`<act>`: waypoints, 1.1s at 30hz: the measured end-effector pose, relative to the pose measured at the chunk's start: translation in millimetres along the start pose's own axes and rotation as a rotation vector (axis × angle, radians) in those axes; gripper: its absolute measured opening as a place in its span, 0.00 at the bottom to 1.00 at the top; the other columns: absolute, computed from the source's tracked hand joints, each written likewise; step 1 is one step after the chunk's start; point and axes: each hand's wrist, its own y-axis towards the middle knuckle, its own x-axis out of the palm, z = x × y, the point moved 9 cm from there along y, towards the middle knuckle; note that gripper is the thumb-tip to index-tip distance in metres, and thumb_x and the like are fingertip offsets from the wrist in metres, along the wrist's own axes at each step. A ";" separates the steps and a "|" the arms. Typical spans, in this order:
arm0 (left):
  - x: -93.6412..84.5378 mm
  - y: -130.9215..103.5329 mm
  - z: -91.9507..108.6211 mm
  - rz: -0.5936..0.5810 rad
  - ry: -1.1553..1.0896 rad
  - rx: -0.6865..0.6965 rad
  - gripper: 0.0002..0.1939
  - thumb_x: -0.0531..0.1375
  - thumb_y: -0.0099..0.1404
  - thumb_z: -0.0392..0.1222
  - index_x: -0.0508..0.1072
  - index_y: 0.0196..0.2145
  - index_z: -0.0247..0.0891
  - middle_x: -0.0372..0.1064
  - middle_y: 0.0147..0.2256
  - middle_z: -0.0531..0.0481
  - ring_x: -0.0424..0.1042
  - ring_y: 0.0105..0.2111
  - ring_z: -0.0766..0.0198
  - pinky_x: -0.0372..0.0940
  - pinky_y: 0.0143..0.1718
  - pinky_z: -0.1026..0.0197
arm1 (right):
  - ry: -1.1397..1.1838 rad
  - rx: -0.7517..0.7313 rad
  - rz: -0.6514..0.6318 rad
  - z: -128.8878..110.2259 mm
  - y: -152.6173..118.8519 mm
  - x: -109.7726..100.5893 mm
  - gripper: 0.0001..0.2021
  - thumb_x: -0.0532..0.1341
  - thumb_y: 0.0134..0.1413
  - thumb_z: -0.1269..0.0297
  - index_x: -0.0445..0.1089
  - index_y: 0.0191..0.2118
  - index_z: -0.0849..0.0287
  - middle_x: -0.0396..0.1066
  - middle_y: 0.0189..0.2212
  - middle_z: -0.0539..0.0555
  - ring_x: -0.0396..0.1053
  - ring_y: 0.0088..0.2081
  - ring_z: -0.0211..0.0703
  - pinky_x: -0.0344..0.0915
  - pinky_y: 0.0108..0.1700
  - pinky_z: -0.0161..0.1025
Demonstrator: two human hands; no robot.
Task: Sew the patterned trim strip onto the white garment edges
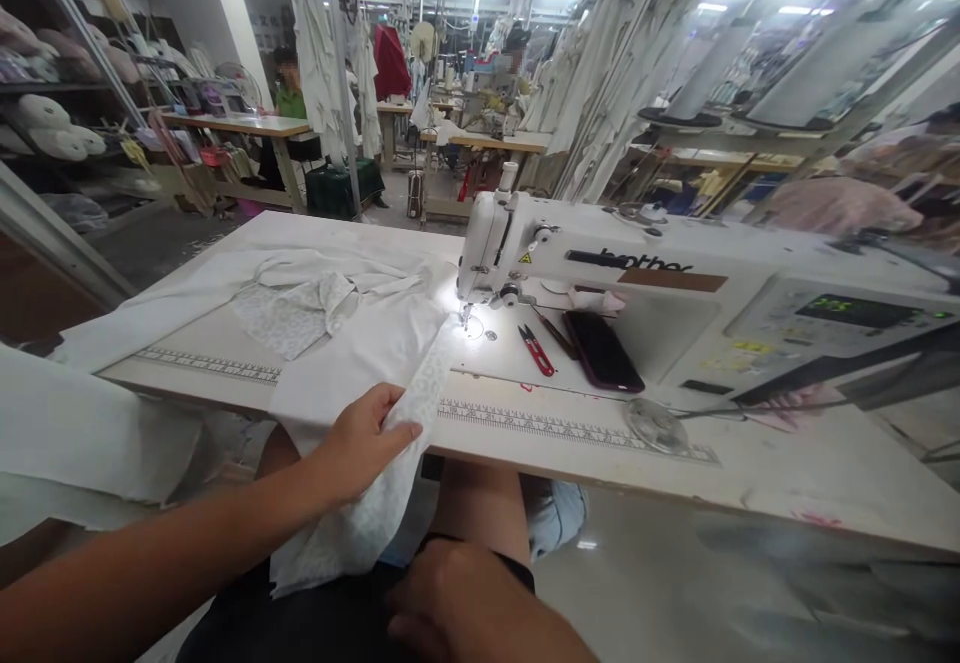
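Note:
My left hand pinches the edge of a white fabric piece with a faint pale pattern, just in front of the table's edge. That fabric runs up to the lit needle area of a white sewing machine and hangs down over my lap. More white cloth lies bunched on the table to the left of the needle. Low in the view, my right hand rests over my lap, blurred, and its fingers are mostly hidden.
Red-handled thread snips and a dark phone lie right of the needle. A printed ruler strip follows the table's front edge, with a clear round disc on it. Thread cones stand behind; a person sits far left.

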 end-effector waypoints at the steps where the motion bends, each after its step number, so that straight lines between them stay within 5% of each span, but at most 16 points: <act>1: -0.5 -3.6 -0.6 -0.007 0.021 0.021 0.17 0.63 0.58 0.44 0.68 0.44 0.37 0.72 0.42 0.48 0.71 0.44 0.57 0.65 0.43 0.58 | -0.032 0.049 0.045 7.8 -0.9 -16.5 0.14 0.57 0.62 0.64 0.68 0.24 0.55 0.69 0.22 0.46 0.66 0.26 0.37 0.61 0.31 0.33; 4: -3.5 -13.3 -4.6 -0.013 0.051 0.034 0.17 0.63 0.58 0.41 0.67 0.45 0.38 0.73 0.43 0.47 0.72 0.44 0.56 0.65 0.44 0.57 | -0.108 0.215 0.371 29.4 0.2 -80.9 0.09 0.55 0.63 0.66 0.73 0.34 0.54 0.73 0.29 0.50 0.69 0.33 0.42 0.65 0.36 0.39; 7: -7.0 -19.7 -12.6 0.001 0.026 -0.017 0.19 0.63 0.59 0.40 0.65 0.47 0.38 0.73 0.42 0.47 0.73 0.43 0.57 0.66 0.43 0.57 | -0.124 0.179 0.533 28.6 10.6 -105.2 0.07 0.57 0.62 0.69 0.73 0.41 0.55 0.73 0.36 0.54 0.69 0.40 0.46 0.68 0.42 0.44; 13: -7.1 -29.6 -23.0 -0.012 -0.076 -0.076 0.22 0.66 0.56 0.40 0.64 0.47 0.38 0.73 0.43 0.47 0.73 0.44 0.57 0.67 0.44 0.58 | -0.161 -0.131 0.454 0.6 26.6 -79.2 0.10 0.56 0.62 0.75 0.73 0.42 0.58 0.73 0.39 0.56 0.67 0.41 0.46 0.69 0.41 0.44; 27: -3.0 -55.1 -39.8 -0.088 -0.334 -0.310 0.30 0.69 0.53 0.35 0.64 0.51 0.38 0.73 0.43 0.46 0.73 0.42 0.59 0.66 0.42 0.61 | -0.476 -0.303 0.107 -32.7 31.2 -60.9 0.08 0.55 0.64 0.72 0.71 0.38 0.59 0.74 0.38 0.55 0.67 0.44 0.46 0.65 0.41 0.42; 33: 4.6 -65.0 -35.5 -0.157 -0.487 -0.391 0.25 0.70 0.51 0.34 0.69 0.47 0.37 0.72 0.43 0.46 0.72 0.42 0.60 0.65 0.42 0.62 | -0.579 -0.370 0.071 -49.0 31.4 -63.1 0.12 0.51 0.66 0.71 0.71 0.38 0.59 0.74 0.37 0.55 0.67 0.41 0.45 0.63 0.38 0.43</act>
